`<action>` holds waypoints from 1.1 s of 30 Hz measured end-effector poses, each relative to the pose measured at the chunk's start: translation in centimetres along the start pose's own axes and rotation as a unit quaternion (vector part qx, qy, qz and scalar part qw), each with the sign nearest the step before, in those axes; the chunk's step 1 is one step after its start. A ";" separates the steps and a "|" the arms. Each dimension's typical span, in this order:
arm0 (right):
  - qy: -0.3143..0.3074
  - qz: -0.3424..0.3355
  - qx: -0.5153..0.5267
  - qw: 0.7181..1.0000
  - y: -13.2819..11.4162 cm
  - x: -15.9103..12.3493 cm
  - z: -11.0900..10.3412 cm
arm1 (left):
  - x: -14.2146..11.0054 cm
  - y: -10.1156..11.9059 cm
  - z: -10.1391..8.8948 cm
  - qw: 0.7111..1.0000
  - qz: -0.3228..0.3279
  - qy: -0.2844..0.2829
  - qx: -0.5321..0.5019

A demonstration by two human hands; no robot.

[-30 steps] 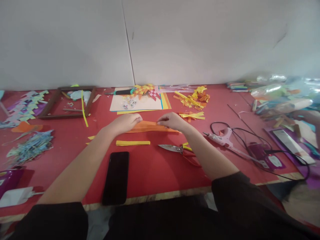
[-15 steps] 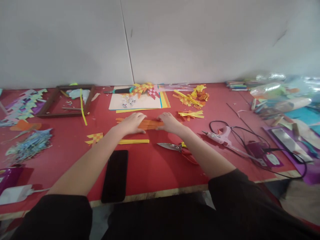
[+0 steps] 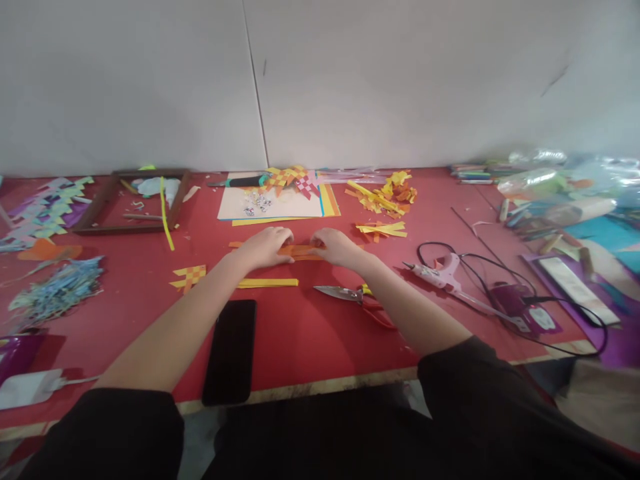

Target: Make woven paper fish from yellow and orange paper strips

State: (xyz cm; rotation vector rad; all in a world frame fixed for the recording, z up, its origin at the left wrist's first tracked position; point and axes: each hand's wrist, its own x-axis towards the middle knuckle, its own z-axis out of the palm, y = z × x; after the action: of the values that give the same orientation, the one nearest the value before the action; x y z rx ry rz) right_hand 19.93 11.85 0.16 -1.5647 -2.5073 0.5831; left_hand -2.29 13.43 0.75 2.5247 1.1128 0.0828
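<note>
Orange paper strips (image 3: pixel 301 251) lie lengthwise on the red table, bunched between my two hands. My left hand (image 3: pixel 270 247) curls over their left part, its thumb along the near edge. Around the right part my right hand (image 3: pixel 334 247) is bent, fingers and thumb closed on the bundle. Just in front lies a folded yellow strip (image 3: pixel 269 283), with a small woven yellow-and-orange paper piece (image 3: pixel 194 275) to its left. Scissors (image 3: pixel 345 293) with yellow and red handles rest below my right hand, partly behind the forearm. A black phone (image 3: pixel 231 352) lies beside my left forearm.
Behind my hands are paper sheets (image 3: pixel 235 202) bearing woven pieces and a cutter (image 3: pixel 245 181). Yellow and orange scraps (image 3: pixel 385 195) lie further right. A pink glue gun (image 3: pixel 445 272) with its black cable sits right, a wooden frame (image 3: pixel 85 223) at the back left.
My hands have gone from pinching the orange strips' upper edge to curling around them from both sides. The spread strips have drawn together into a narrower bundle.
</note>
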 end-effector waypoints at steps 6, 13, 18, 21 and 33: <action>-0.009 0.011 -0.008 1.000 0.1 -0.1 0.0 | 0.1 0.2 0.3 1.000 0.005 -0.002 -0.022; -0.025 0.009 -0.013 1.000 0.0 0.1 -0.1 | 0.4 0.0 0.4 0.999 -0.016 -0.014 -0.031; -0.027 0.013 0.001 1.000 0.0 -0.2 -0.1 | 0.3 0.1 0.5 0.999 -0.021 -0.005 -0.038; -0.026 0.008 0.004 1.000 0.0 -0.2 -0.1 | 0.3 0.1 0.6 0.999 -0.021 0.001 -0.046; -0.019 -0.009 0.008 1.000 -0.1 -0.4 0.0 | 0.1 0.1 0.8 0.999 -0.001 0.003 -0.034</action>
State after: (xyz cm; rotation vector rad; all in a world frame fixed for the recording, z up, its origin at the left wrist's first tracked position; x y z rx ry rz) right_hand 20.01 11.46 0.28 -1.5377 -2.5351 0.6362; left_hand -2.03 13.19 0.03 2.4646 1.0948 0.1259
